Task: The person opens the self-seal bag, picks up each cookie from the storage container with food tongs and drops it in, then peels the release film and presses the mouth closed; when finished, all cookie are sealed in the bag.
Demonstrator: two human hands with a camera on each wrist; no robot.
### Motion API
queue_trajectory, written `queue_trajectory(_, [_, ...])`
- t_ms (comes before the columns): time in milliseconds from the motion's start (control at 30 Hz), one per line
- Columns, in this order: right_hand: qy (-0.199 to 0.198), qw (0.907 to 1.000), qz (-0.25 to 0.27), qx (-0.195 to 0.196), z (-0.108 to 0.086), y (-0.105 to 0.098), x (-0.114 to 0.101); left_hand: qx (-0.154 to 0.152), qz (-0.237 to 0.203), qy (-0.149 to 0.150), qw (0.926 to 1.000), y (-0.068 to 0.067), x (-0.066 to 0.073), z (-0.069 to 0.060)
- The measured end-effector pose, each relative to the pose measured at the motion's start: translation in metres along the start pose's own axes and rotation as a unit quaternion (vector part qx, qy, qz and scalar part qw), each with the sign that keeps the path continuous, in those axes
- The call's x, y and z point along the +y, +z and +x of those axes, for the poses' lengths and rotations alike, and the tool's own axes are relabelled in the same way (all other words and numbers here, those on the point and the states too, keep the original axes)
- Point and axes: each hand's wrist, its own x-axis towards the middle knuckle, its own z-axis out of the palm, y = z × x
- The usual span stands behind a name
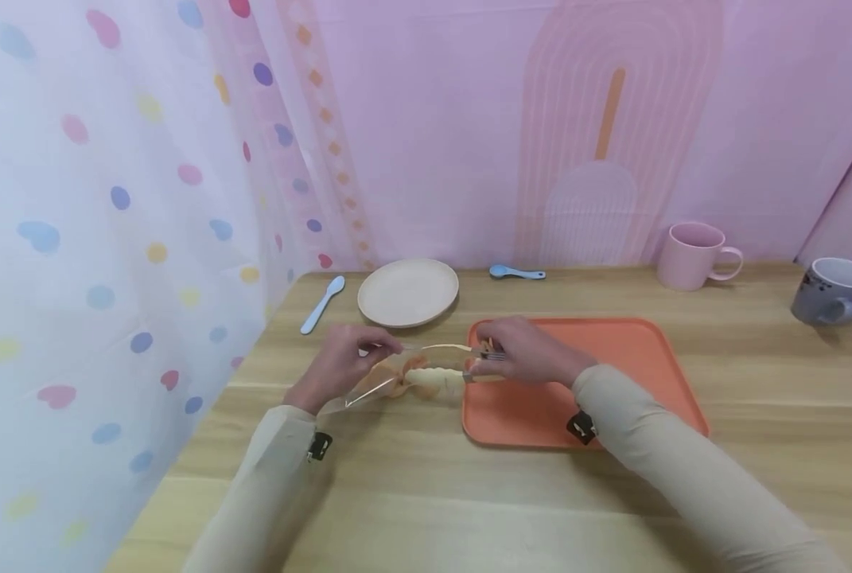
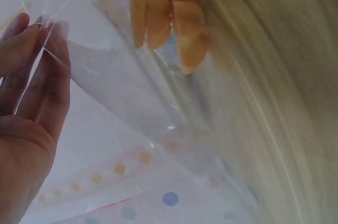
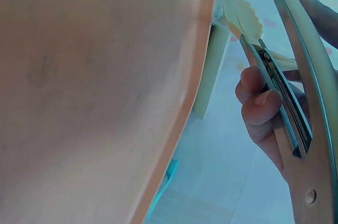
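Observation:
In the head view my left hand pinches the upper edge of a clear plastic bag between thumb and fingertips. Several curved orange chip-like pieces lie inside the bag. My right hand grips a pair of tongs with metal and wood-coloured arms. Their cream scalloped heads stand apart, pointing left at the mouth of the bag, beside the orange pieces. Whether a piece touches the heads is unclear. Part of the tongs is hidden by my right hand.
An orange tray lies under my right hand. Behind are a beige plate, a light blue spoon on its left and a blue measuring spoon. A pink mug and a grey mug stand at right.

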Motion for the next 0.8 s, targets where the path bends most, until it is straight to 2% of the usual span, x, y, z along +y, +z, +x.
queue_trajectory(267, [0.007,0.9998,0.007,-0.016,0.002,0.0,-0.002,-0.004,0.012,-0.012,0.9998,-0.001,0.003,0.002])
queue_trajectory(533, [0.009,0.9998,0.018,-0.003,0.004,0.009,0.002,0.002,0.008,-0.01,0.9999,0.001,0.0,-0.001])
queue_trajectory(700, [0.014,0.9994,0.03,-0.005,0.002,0.004,0.004,0.008,0.012,0.0,0.9999,0.001,-0.001,0.002])
queue_trajectory(800, [0.031,0.9984,0.043,-0.02,-0.006,-0.004,0.004,0.008,0.015,0.005,0.9998,0.001,-0.001,0.003])
